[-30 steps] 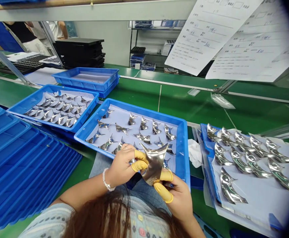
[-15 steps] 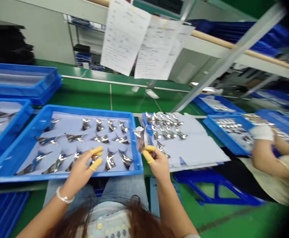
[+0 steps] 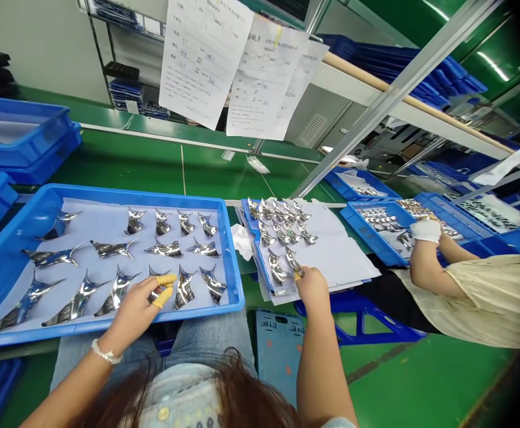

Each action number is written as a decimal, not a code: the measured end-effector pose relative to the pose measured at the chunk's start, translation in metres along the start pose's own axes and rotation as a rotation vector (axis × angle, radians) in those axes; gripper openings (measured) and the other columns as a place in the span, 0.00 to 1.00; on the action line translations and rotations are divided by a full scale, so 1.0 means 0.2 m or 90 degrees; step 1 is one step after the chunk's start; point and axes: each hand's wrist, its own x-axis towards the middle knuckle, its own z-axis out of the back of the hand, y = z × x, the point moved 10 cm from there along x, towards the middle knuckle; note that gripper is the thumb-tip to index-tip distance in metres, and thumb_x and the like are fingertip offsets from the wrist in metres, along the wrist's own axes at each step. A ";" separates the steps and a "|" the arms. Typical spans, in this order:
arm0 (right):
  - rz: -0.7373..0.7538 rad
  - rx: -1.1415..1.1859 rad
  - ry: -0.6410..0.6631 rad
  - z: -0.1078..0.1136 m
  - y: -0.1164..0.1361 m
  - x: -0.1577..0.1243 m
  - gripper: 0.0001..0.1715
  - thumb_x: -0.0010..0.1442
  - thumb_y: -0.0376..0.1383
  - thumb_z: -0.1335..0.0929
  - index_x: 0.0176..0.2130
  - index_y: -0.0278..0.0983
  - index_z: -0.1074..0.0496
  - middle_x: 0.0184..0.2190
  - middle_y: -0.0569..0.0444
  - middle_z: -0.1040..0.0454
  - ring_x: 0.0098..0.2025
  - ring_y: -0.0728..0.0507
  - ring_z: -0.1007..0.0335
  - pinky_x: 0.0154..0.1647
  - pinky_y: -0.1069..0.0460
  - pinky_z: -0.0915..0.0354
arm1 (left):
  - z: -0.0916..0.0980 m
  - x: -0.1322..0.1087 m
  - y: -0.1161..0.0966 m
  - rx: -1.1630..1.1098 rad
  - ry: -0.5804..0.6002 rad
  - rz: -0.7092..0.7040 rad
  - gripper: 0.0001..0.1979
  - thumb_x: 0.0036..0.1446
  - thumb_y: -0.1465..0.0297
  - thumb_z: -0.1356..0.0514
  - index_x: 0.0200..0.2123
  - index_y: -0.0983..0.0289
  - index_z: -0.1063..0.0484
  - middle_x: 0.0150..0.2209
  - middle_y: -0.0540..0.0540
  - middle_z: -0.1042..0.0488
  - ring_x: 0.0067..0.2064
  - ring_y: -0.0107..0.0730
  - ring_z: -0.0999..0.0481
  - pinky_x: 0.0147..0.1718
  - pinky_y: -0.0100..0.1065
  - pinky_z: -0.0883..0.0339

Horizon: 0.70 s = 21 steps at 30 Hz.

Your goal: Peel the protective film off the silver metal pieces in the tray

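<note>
Pinched in my right hand (image 3: 314, 290) is a shiny curved metal piece (image 3: 293, 260), at the near edge of a white paper-lined stack (image 3: 340, 252) in the head view. A similar metal piece (image 3: 278, 267) lies just left of it, with rows of others behind. My left hand (image 3: 137, 306) hovers over the near side of a blue tray (image 3: 231, 255), its thumb and forefinger apart in yellow finger cots. Under those fingers lies a metal piece (image 3: 156, 274), partly hidden. Several larger pointed metal pieces (image 3: 103, 291) lie in rows on the tray's white lining.
More blue trays (image 3: 19, 134) stand at the left. Printed sheets (image 3: 204, 59) hang from the shelf above the green bench (image 3: 139, 157). On the right, a co-worker's arm (image 3: 427, 261) reaches into another blue tray (image 3: 353, 220). A slanted metal post (image 3: 353, 142) rises behind the paper-lined stack.
My right hand has moved right with the metal piece, from the tray's edge to the paper-lined stack. My left hand stays over the tray. The view has shifted right.
</note>
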 end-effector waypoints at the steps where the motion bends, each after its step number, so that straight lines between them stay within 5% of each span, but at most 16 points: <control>1: 0.005 -0.007 0.006 -0.01 0.01 0.00 0.11 0.59 0.27 0.35 0.40 0.28 0.24 0.33 0.45 0.31 0.31 0.45 0.36 0.32 0.53 0.44 | 0.00 0.00 0.00 0.004 0.006 0.001 0.15 0.58 0.63 0.47 0.42 0.61 0.25 0.34 0.53 0.25 0.36 0.37 0.27 0.39 0.35 0.34; 12: 0.034 -0.038 0.043 -0.02 0.00 -0.01 0.10 0.57 0.28 0.35 0.37 0.27 0.25 0.32 0.44 0.30 0.33 0.42 0.34 0.33 0.52 0.43 | 0.00 -0.01 -0.04 -0.027 0.022 0.010 0.16 0.59 0.66 0.47 0.47 0.63 0.26 0.38 0.56 0.25 0.39 0.37 0.27 0.40 0.36 0.35; 21: 0.108 -0.015 0.060 0.00 0.04 -0.03 0.10 0.47 0.26 0.36 0.19 0.35 0.31 0.21 0.49 0.31 0.24 0.44 0.36 0.25 0.53 0.44 | -0.03 -0.01 -0.01 -0.100 0.019 0.019 0.16 0.61 0.65 0.47 0.48 0.61 0.27 0.42 0.55 0.25 0.40 0.34 0.27 0.43 0.34 0.34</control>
